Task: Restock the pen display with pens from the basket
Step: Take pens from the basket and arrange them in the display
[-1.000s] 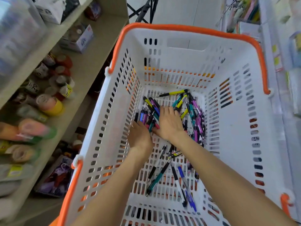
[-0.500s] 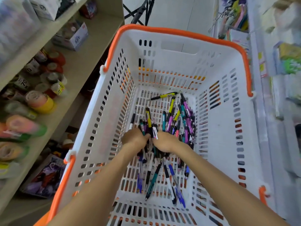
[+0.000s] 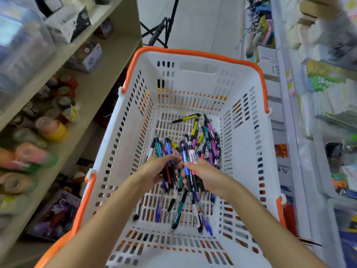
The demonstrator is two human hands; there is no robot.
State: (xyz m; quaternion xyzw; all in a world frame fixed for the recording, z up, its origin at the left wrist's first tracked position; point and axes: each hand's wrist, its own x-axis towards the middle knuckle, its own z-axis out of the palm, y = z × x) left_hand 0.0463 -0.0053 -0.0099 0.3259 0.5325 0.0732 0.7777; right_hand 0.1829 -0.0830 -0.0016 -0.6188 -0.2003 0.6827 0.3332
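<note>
A white slotted basket point(image 3: 249, 144) with an orange rim fills the middle of the view. Many coloured pens lie on its floor, with a loose pile point(image 3: 207, 136) at the far right and several more pens point(image 3: 179, 211) nearer me. My left hand point(image 3: 154, 171) grips a bundle of pens point(image 3: 164, 151) lifted above the floor. My right hand point(image 3: 207, 176) grips a second bundle point(image 3: 190, 157), blue and pink ones on top. Both bundles touch between my hands. The pen display is not clearly visible.
On the left stands a beige shelf point(image 3: 108, 60) with tape rolls point(image 3: 51, 128) and small boxes. White shelving point(image 3: 289, 132) with blurred stationery runs along the right. A black folding stand point(image 3: 162, 29) is on the pale floor beyond the basket.
Both hands closed on handfuls of pens and drew them up and toward me from the pile. The view tilted up and the basket slid lower in the frame.
</note>
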